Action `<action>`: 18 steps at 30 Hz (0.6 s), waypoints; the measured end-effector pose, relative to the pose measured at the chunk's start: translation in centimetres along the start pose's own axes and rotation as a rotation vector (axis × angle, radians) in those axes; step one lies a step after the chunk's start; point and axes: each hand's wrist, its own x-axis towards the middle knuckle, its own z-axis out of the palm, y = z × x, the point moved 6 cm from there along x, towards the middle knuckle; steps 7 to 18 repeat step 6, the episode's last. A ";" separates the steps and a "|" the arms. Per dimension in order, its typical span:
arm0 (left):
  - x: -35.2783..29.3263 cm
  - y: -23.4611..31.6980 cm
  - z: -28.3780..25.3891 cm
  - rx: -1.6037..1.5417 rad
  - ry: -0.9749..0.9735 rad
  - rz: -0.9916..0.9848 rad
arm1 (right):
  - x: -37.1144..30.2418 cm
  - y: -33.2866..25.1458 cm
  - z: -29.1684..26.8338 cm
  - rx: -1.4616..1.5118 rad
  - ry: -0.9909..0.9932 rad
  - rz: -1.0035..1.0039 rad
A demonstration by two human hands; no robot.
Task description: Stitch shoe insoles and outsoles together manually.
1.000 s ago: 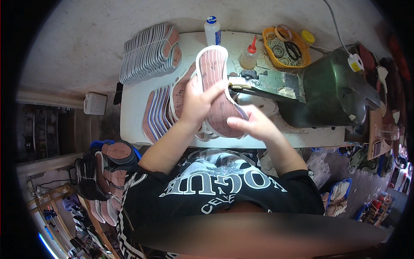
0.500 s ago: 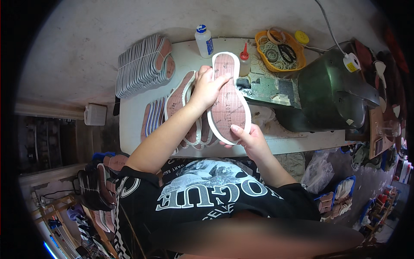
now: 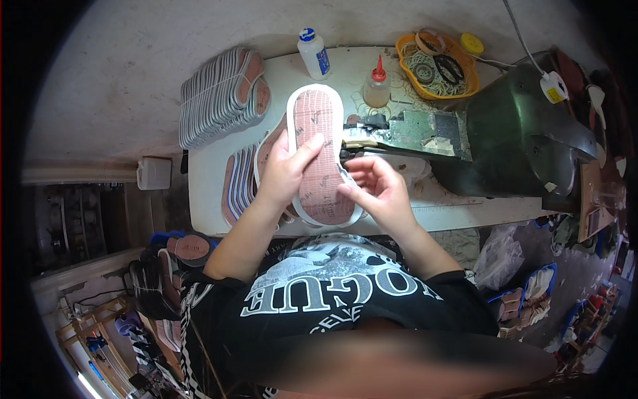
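Note:
My left hand (image 3: 287, 170) grips a pink shoe insole (image 3: 323, 143) with a white rim and dark printed marks, its thumb lying across the narrow middle. At the insole's right edge is my right hand (image 3: 384, 191): the thumb presses on the rim, and the curled fingers sit beside the edge, partly hidden. A bit of the white rim stands out between thumb and fingers. Behind my left hand, more pink insoles (image 3: 266, 154) are partly covered. To their left stands a row of insoles with blue and white edges (image 3: 240, 181).
A tied stack of insoles (image 3: 219, 93) stands at the table's back left. Farther back are a white bottle (image 3: 314, 58) and a red-tipped squeeze bottle (image 3: 377, 90). An orange basket (image 3: 438, 95) holds string and tape rolls. A green machine (image 3: 512, 143) occupies the right side.
The insole has moved left and toward me, tilting slightly. My left hand has come lower along it. My right hand has shifted from its near end up to the right edge.

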 end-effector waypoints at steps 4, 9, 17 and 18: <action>-1.7 0.3 -0.2 0.138 0.018 0.110 | 0.7 -1.8 0.6 -0.217 -0.084 -0.133; -2.6 0.5 -0.2 0.170 0.013 0.144 | 0.8 -2.0 0.5 -0.292 -0.105 -0.155; -2.6 0.5 -0.2 0.170 0.013 0.144 | 0.8 -2.0 0.5 -0.292 -0.105 -0.155; -2.6 0.5 -0.2 0.170 0.013 0.144 | 0.8 -2.0 0.5 -0.292 -0.105 -0.155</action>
